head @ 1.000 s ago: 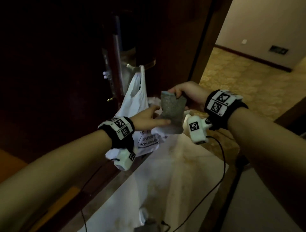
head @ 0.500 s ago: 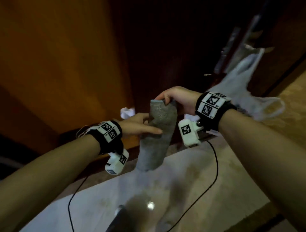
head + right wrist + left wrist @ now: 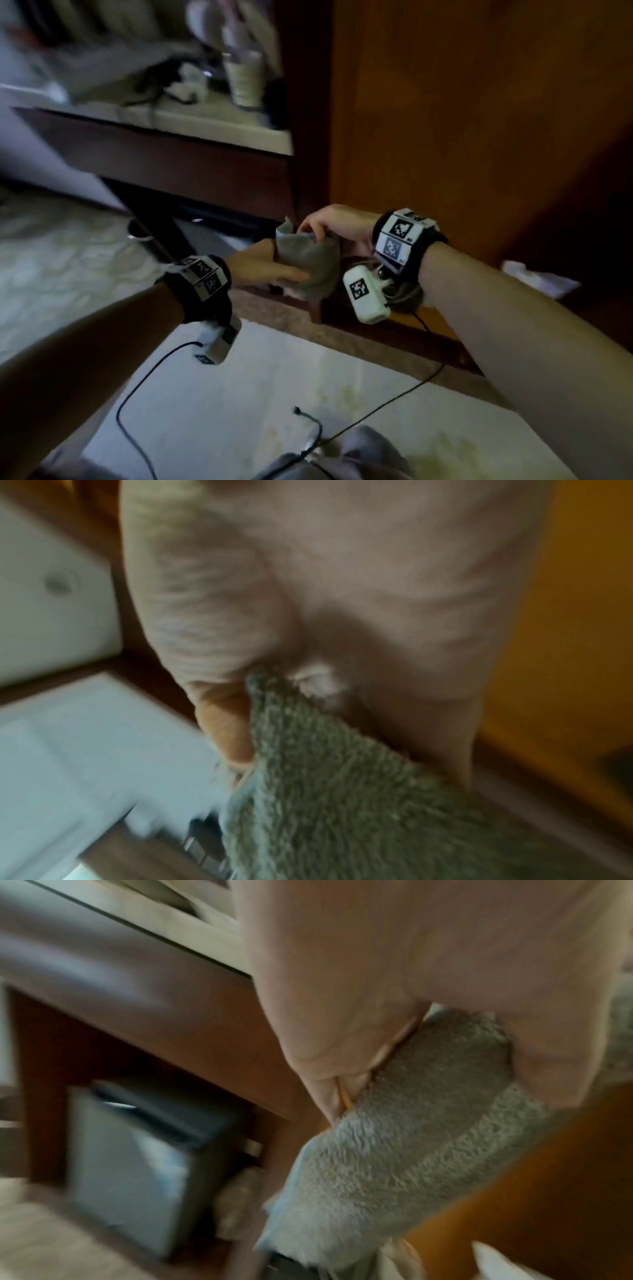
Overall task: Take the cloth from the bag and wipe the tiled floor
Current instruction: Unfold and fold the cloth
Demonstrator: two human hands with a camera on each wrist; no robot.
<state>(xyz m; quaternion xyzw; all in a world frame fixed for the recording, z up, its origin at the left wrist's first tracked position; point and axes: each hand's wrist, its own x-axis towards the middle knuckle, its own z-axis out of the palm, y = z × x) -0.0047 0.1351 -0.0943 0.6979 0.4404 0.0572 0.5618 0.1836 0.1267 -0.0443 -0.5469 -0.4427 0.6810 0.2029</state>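
A grey terry cloth (image 3: 310, 262) hangs bunched between both hands, in the air in front of a wooden panel. My right hand (image 3: 313, 233) pinches its top edge from above; in the right wrist view the thumb and fingers (image 3: 222, 723) clamp the cloth (image 3: 342, 791). My left hand (image 3: 277, 269) grips the cloth's left side and lower part. In the left wrist view the cloth (image 3: 394, 1150) runs between thumb and fingers. The pale tiled floor (image 3: 274, 394) lies below the hands. The bag is out of view.
An orange-brown wooden panel (image 3: 462, 120) stands behind the hands. A dark desk (image 3: 171, 161) with cups and cables is at upper left, with a grey box (image 3: 130, 1164) under it. White crumpled paper (image 3: 537, 281) lies at right. Wrist-camera cables (image 3: 376, 407) trail over the floor.
The view has swung left, so the bag and door have left the frame. The cloth, which hung long from my right hand, is now gathered shorter between both hands.
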